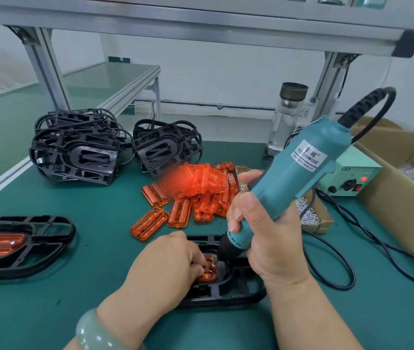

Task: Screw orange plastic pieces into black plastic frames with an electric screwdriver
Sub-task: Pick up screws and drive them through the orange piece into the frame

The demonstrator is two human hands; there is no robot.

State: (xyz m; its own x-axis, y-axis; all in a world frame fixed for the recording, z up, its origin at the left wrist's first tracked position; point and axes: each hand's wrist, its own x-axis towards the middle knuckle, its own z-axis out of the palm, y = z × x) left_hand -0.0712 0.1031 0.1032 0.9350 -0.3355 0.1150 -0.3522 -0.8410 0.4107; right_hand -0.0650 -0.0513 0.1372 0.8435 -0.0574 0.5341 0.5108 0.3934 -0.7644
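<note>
My right hand (pixel 256 223) grips a teal electric screwdriver (pixel 289 178), tilted, with its black tip down on an orange plastic piece (pixel 208 270) seated in a black plastic frame (pixel 236 291) near the table's front. My left hand (pixel 168 263) rests on that frame, its fingertips curled onto the orange piece right beside the tip. A pile of loose orange pieces (pixel 196 193) lies behind the hands. At the far left lies a black frame with an orange piece fitted (pixel 19 246).
Two stacks of black frames (pixel 74 147) (pixel 165 145) stand at the back of the green mat. A small box of screws (pixel 309 213), a power supply (pixel 349 178), a clear bottle (pixel 286 120), a cardboard box (pixel 403 188) and a black cable (pixel 347 261) fill the right side.
</note>
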